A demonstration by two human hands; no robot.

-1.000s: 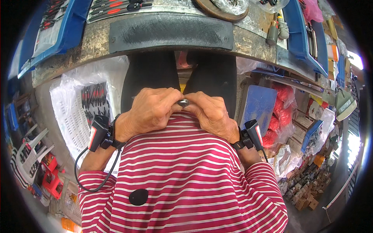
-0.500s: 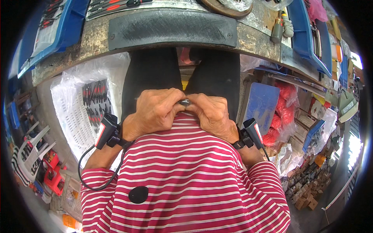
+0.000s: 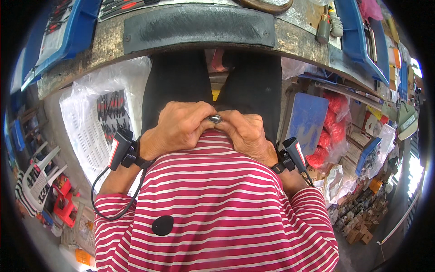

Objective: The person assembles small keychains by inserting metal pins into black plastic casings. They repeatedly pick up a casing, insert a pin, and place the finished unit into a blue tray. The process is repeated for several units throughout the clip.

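Close against my striped shirt, both hands meet in front of my lap. Between the fingertips shows a small shiny dark piece (image 3: 215,119) with a rounded end; the rest of it is hidden by the fingers. My left hand (image 3: 181,124) is closed, its thumb and curled forefinger pinching the piece from the left. From the other side my right hand (image 3: 248,132) is closed on it too, thumb and forefinger meeting the left ones. Each wrist carries a strapped-on black device with a cable.
Ahead is a worn workbench edge with a dark pad (image 3: 199,28). Blue bins (image 3: 84,34) stand at both ends of the bench; a screwdriver (image 3: 323,29) lies at right. Left of my legs, a white basket (image 3: 84,129) holds black-and-red tools. A blue board (image 3: 307,122) and red bags (image 3: 333,120) are at right.
Both hands stay together at the same spot. The shiny piece has turned slightly and shows a brighter, more silvery side. The whole view has shifted a little.
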